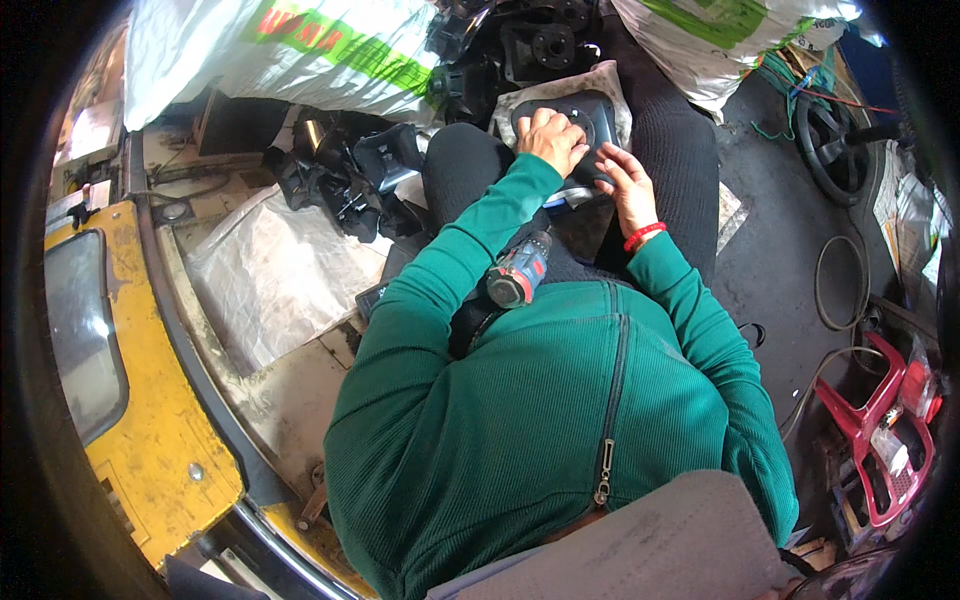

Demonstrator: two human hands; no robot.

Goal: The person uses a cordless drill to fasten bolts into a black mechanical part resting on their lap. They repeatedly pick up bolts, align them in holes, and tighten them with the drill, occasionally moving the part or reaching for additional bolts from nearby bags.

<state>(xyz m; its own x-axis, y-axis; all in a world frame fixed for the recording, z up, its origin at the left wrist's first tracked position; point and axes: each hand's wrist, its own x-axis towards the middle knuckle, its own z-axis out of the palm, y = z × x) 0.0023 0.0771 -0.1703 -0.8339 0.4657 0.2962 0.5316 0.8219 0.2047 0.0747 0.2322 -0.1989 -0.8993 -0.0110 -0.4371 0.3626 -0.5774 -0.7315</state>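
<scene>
Between my knees, on a pale cloth or sack (612, 84), sits a black moulded plastic part (598, 112) with a rounded outline and a round disc in it. From above, my left hand (550, 138) bends its fingers over the part, closed on it and covering much of it. At its near right edge, my right hand (630, 188), with a red bracelet at the wrist, has its fingers loosely bent and apart. I cannot see anything held in them. A blue and red cordless drill (518, 278) lies in my lap.
Black plastic parts pile up ahead (540, 50) and at left (350, 175), near a clear plastic sheet (285, 275). Large white sacks (290, 60) stand ahead. A yellow machine panel (150, 400) borders the left. Right are a black wheel (832, 150), cables and a red plastic frame (868, 420).
</scene>
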